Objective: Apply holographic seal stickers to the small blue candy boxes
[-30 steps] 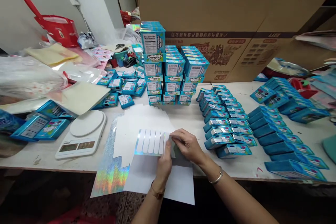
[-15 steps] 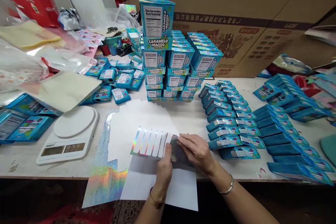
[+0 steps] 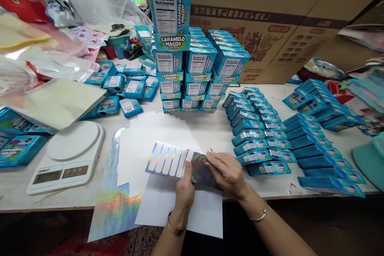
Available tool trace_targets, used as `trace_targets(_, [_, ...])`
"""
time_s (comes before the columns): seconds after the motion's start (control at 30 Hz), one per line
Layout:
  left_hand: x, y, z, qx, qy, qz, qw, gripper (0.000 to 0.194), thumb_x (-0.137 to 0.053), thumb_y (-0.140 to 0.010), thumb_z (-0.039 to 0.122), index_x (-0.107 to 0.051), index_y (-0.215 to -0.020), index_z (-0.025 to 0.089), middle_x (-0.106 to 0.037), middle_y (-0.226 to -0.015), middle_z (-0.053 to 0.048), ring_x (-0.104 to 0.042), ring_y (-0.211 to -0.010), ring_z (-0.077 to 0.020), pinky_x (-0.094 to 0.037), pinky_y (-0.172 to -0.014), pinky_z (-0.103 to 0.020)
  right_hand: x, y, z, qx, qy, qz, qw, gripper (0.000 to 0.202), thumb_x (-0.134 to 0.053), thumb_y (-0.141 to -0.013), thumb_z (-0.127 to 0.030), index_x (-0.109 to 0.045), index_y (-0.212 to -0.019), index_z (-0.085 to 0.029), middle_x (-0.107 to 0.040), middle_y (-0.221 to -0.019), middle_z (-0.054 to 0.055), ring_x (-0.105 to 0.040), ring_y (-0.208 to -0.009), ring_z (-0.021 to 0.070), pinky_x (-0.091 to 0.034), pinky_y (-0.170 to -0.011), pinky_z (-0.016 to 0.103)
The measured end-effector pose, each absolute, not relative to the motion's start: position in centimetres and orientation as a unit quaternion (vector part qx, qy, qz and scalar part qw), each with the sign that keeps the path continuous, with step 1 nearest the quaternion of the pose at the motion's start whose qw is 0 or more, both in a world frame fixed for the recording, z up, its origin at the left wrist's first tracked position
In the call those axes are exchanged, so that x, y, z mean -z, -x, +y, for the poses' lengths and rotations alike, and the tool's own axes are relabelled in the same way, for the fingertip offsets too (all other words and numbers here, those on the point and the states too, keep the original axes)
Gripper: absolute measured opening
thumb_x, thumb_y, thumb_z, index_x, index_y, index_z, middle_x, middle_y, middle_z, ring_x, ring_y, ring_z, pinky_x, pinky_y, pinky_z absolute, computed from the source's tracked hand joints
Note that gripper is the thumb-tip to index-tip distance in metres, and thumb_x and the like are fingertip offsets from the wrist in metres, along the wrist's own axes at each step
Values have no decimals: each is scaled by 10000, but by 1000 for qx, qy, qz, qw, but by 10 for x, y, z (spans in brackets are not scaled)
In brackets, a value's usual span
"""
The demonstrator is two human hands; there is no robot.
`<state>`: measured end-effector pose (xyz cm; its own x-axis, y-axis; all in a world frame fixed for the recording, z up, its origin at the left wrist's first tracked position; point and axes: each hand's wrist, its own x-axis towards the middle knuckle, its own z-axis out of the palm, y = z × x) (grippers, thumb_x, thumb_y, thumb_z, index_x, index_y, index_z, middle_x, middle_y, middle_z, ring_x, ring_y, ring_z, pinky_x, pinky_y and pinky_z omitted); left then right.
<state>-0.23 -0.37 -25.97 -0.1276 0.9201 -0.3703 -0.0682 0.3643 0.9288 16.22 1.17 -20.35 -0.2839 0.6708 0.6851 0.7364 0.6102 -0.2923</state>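
A shiny holographic sticker sheet is held above the white paper sheets; rounded white strips fill its left part, and its right part is dark and reflective. My left hand grips its lower edge with the thumb on top. At the sheet's right end my right hand is closed, its fingertips pinching the dark part; whether a loose strip is among them I cannot make out. Beneath lie white paper sheets and a holographic sheet. To the right of my right hand stand rows of blue candy boxes.
A white kitchen scale sits on the left. Behind are stacked display trays of blue boxes, with a loose pile of blue packs beside them. A large brown carton closes off the back. A turquoise object stands at right.
My left thumb has shifted a little on the sheet, and more of the dark right part shows between my hands. The whole view has moved slightly.
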Motion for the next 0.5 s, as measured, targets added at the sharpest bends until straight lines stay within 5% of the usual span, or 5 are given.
trace_targets(0.27, [242, -2, -3, -429, -344, 617, 563, 444, -596, -928, 464, -710, -1241, 170, -660, -1354, -103, -531, -1358, -295, -374, -1183, -431, 200, -163, 11, 34, 507, -768, 390, 358, -629, -943, -220, -612, -1299, -184, -730, -1117, 140, -694, -1004, 257, -583, -827, 404])
trace_targets(0.5, [247, -1, -2, -450, -349, 596, 566, 495, -615, -923, 443, -640, -1332, 165, -551, -1478, -90, -391, -1458, -264, -272, -1238, -399, 197, -158, 6, 58, 513, -765, 385, 161, -629, -938, -194, -709, -1073, -231, -747, -1034, 91, -687, -923, 235, -549, -830, 409])
